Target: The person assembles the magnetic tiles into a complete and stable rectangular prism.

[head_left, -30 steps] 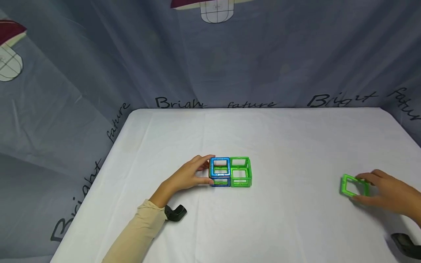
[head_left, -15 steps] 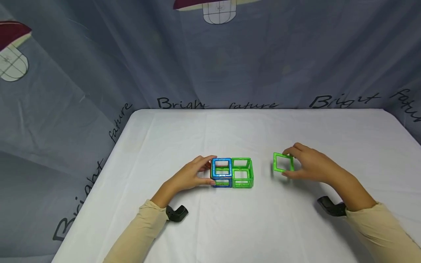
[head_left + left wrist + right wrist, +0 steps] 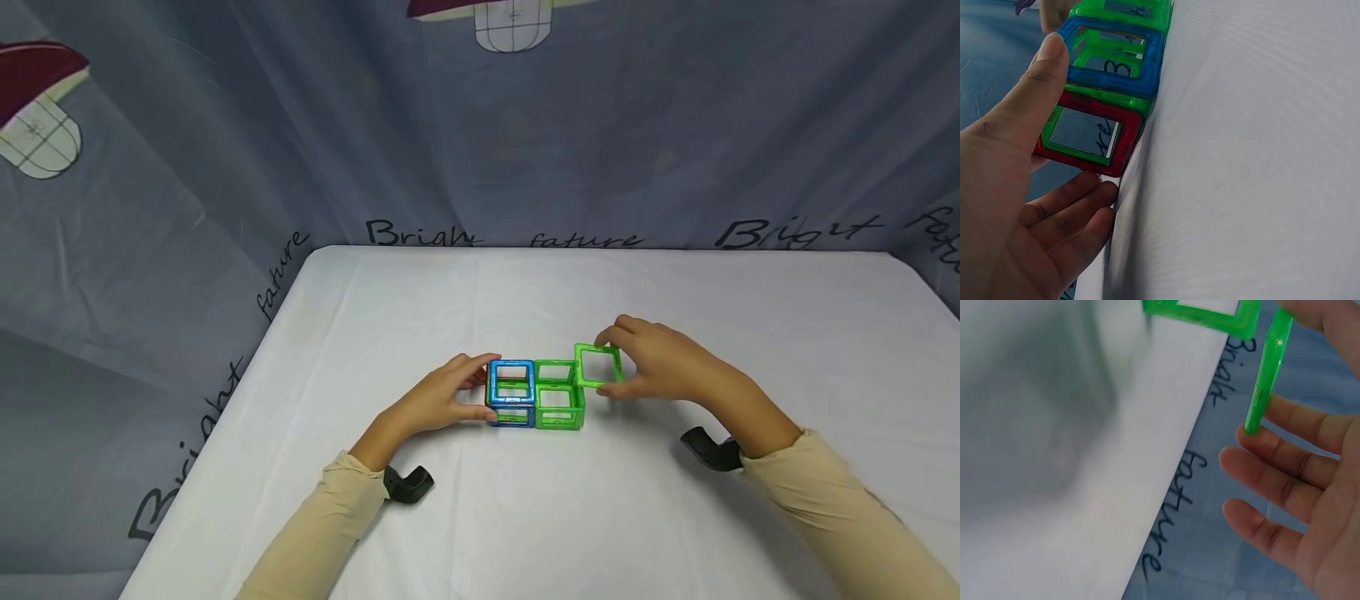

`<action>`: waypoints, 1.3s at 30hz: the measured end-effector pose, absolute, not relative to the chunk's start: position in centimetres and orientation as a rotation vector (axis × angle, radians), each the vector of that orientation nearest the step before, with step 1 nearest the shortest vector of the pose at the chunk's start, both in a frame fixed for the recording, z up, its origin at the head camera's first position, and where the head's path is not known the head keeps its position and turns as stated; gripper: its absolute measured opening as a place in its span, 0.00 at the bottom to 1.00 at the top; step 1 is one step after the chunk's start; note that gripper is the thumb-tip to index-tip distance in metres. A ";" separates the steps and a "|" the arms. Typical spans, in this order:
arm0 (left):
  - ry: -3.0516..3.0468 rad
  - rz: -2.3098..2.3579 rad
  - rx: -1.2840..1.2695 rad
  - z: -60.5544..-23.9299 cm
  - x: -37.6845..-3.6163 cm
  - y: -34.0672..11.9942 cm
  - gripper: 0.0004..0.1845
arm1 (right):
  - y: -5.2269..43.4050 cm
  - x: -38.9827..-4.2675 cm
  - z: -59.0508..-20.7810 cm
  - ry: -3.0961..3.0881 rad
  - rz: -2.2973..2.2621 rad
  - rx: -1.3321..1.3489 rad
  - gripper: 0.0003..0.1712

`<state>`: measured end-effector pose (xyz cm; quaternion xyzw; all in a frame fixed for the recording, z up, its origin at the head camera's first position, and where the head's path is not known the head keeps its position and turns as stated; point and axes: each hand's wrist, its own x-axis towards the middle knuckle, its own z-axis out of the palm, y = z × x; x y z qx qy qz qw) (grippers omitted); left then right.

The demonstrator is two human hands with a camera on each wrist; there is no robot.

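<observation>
Two joined cubes of square magnetic tiles stand on the table: a blue-fronted left cube [image 3: 512, 404] with a blue tile on top, and a green right cube [image 3: 559, 409] whose top is uncovered. My left hand [image 3: 431, 406] grips the blue-fronted cube, thumb at the front and fingers behind. The left wrist view shows a red tile [image 3: 1079, 161] on its left side, beside a blue tile [image 3: 1110, 83]. Raised at the green cube's upper right, a green square magnetic tile [image 3: 578, 365] is pinched by its edges in my right hand [image 3: 663, 364]. In the right wrist view this tile [image 3: 1263, 381] appears edge-on.
White cloth covers the table [image 3: 525, 517]. A grey printed curtain [image 3: 600, 133] hangs behind its far edge and along the left side. Black wrist devices [image 3: 408, 485] project from both sleeves, near the tabletop.
My right hand has brought the green tile leftward from the table's right side to the green cube's upper right edge. The left hand keeps its grip on the cubes.
</observation>
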<state>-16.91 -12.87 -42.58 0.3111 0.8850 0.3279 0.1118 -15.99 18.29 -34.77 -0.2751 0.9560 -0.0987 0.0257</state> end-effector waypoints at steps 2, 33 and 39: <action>2.599 0.955 0.915 -42.5 -16.9 -12.8 0.43 | 17.8 -16.0 -34.8 2.949 -0.303 -0.862 0.31; 2.618 0.881 0.940 -42.2 -16.9 -12.8 0.45 | 14.1 -15.6 -35.3 2.889 -0.230 -0.941 0.36; 2.605 0.906 0.938 -42.3 -16.9 -12.8 0.43 | 14.0 -15.8 -35.4 2.879 -0.238 -0.928 0.39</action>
